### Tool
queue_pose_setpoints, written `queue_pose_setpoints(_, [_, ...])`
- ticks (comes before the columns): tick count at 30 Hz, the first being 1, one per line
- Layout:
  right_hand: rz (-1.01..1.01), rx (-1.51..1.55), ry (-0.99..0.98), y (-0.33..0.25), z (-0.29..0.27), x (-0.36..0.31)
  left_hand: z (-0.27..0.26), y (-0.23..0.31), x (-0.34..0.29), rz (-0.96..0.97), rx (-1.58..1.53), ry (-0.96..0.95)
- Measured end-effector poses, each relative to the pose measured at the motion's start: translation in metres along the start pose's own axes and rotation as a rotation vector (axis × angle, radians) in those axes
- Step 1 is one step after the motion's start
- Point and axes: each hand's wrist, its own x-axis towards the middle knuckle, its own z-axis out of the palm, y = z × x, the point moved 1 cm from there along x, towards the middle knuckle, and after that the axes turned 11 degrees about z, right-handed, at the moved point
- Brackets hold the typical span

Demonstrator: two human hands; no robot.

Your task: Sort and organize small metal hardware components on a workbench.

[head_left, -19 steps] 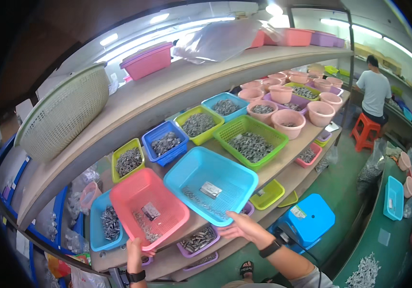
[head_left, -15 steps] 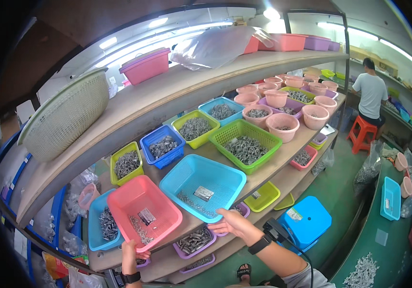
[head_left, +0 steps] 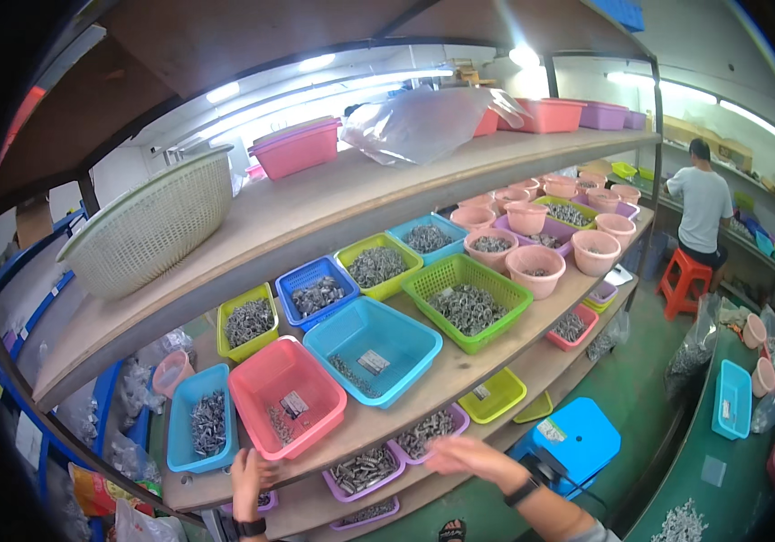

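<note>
I note the left hand (head_left: pixel 247 471) touching the pink basket's (head_left: pixel 286 396) front rim, finger state unclear; right hand (head_left: pixel 469 454), fingers spread, hovers right of it.

A small white label card (head_left: pixel 373 362) lies flat on the bottom of the light blue basket (head_left: pixel 372 347) on the middle shelf; a similar small card (head_left: pixel 293 405), white with dark print, lies in the pink basket (head_left: pixel 287 396) just to its left, close above my left hand (head_left: pixel 248 470); a white sticker (head_left: pixel 550 430) sits on top of the blue stool (head_left: pixel 577 441) beyond my right hand (head_left: pixel 469 456); a large clear plastic bag (head_left: pixel 423 122) lies crumpled on the top shelf; more clear bags (head_left: pixel 130 402) hang bunched at the far left beside the lower shelves.
</note>
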Motion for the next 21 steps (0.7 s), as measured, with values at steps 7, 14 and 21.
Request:
queue_pose_setpoints(7, [0.25, 0.143, 0.25, 0.172, -0.051, -0.122, 0.017, 0.0, -0.053, 0.391, -0.154, 0.047])
queue_pose_setpoints(14, [0.261, 0.455, 0.711, 0.26, -0.047, -0.16, 0.148, -0.011, -0.109, 0.259, -0.234, -0.624])
queue_pose_setpoints(21, [0.1, 0.694, 1.038, 0.278, -0.048, -0.168, 0.29, -0.006, -0.182, -0.079, -0.172, -1.594])
